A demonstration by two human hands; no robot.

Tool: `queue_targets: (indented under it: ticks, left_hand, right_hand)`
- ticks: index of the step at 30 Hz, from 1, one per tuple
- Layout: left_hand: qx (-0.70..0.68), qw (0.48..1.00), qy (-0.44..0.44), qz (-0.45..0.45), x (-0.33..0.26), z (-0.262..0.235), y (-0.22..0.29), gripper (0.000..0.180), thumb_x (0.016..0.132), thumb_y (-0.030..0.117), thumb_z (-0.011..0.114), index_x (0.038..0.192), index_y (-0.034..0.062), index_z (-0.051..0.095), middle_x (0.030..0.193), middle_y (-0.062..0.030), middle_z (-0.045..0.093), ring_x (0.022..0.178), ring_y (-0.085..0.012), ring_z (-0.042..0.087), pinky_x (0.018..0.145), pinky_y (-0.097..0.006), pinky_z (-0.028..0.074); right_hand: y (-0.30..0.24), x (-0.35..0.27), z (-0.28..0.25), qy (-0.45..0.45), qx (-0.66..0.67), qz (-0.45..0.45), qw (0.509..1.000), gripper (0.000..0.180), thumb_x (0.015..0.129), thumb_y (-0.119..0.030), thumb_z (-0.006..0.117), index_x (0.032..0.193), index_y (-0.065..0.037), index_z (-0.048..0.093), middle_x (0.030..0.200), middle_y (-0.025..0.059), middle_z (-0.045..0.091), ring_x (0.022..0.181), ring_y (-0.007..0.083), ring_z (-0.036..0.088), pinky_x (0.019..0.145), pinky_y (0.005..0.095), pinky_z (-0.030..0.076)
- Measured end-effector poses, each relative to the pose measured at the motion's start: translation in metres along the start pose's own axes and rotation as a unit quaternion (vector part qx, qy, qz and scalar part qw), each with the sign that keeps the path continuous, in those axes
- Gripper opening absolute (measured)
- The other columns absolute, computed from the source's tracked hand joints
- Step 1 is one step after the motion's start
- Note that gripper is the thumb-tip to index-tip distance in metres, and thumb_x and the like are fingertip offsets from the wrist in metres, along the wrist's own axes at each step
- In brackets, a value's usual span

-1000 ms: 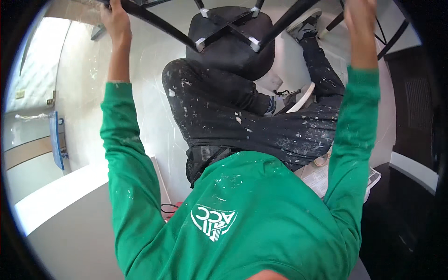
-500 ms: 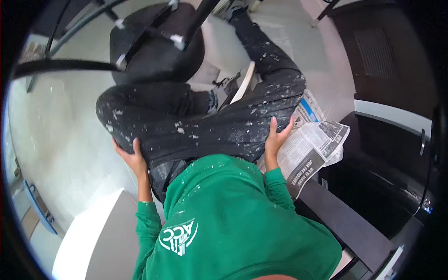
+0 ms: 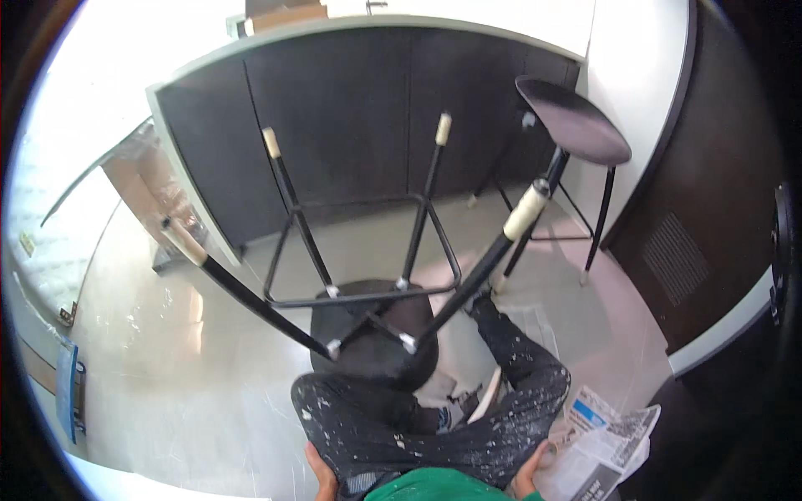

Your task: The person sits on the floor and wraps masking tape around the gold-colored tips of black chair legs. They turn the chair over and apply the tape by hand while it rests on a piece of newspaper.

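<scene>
stool: black metal-legged stool with round dark seat (image 3: pixel 368 334) stands upside down at frame centre, seat on the pale floor (image 3: pixel 167 376), four legs up, pale wrap on each leg tip (image 3: pixel 526 210).
progress: judged from the frame, stool is flipped and all four tips look wrapped; nothing further visibly in work on it. What is left cannot be told.
left hand: left hand (image 3: pixel 322 478) at lower edge, pressed flat on the paint-spattered black trousers (image 3: pixel 434 426); fingers loose, holding nothing.
right hand: right hand (image 3: pixel 528 476) at lower edge on the trouser leg, just beside the newspaper sheet (image 3: pixel 606 447); fingers mostly hidden, grip cannot be told.
stool vs fingers: seat sits just above the knees in frame, apart from both hands; no finger touches it.
nearby: second black bar stool (image 3: pixel 572 134) upright, upper right, by the dark cabinet (image 3: pixel 351 108).
</scene>
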State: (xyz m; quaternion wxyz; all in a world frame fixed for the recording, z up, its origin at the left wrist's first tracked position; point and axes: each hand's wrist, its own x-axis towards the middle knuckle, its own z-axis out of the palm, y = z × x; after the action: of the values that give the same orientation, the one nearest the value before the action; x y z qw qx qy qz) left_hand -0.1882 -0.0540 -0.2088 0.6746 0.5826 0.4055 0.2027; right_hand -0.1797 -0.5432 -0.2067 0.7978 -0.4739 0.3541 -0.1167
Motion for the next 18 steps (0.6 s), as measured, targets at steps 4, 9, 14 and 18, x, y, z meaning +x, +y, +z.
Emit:
queue_targets:
  ticks: [4, 9, 14, 18]
  left_hand:
    - [-0.023, 0.999, 0.02, -0.017, 0.013, -0.006, -0.001, 0.052, 0.108, 0.045, 0.044, 0.124, -0.003, 0.056, 0.11, -0.0109, 0.059, 0.098, -0.0201, 0.057, 0.088, -0.035, 0.044]
    - [-0.018, 0.999, 0.032, -0.039, 0.074, -0.014, 0.002, 0.041, 0.107, 0.04, 0.049, 0.112, 0.0001, 0.06, 0.086, -0.0052, 0.06, 0.076, -0.0154, 0.058, 0.069, -0.031, 0.047]
    - [-0.023, 0.984, 0.062, 0.166, 0.156, 0.017, 0.091, 0.032, 0.106, 0.035, 0.055, 0.101, 0.0038, 0.06, 0.076, -0.0012, 0.057, 0.065, -0.009, 0.054, 0.055, -0.025, 0.042]
    - [-0.091, 0.96, 0.012, 0.264, 0.169, 0.062, 0.209, 0.036, 0.106, 0.035, 0.055, 0.123, 0.0035, 0.058, 0.095, -0.0054, 0.06, 0.083, -0.012, 0.059, 0.066, -0.026, 0.049]
  right_hand:
    - [-0.002, 0.024, -0.002, -0.029, 0.054, 0.067, 0.996, 0.093, 0.098, -0.069, 0.047, 0.158, 0.001, 0.03, 0.158, 0.0132, 0.041, 0.142, 0.0281, 0.041, 0.12, 0.0369, 0.029]
    - [-0.021, 0.07, -0.007, -0.058, 0.085, 0.016, 0.995, 0.085, 0.1, -0.063, 0.049, 0.156, -0.001, 0.035, 0.153, 0.0128, 0.047, 0.138, 0.0276, 0.047, 0.118, 0.0375, 0.033]
    - [-0.092, 0.128, -0.013, 0.035, -0.146, -0.078, 0.986, 0.061, 0.101, -0.044, 0.059, 0.144, -0.001, 0.051, 0.133, 0.0111, 0.063, 0.122, 0.0258, 0.06, 0.107, 0.0378, 0.045]
    - [-0.131, 0.126, 0.035, 0.074, -0.242, -0.327, 0.911, 0.044, 0.094, -0.026, 0.07, 0.126, 0.004, 0.064, 0.131, 0.0185, 0.063, 0.122, 0.0304, 0.059, 0.107, 0.0415, 0.043]
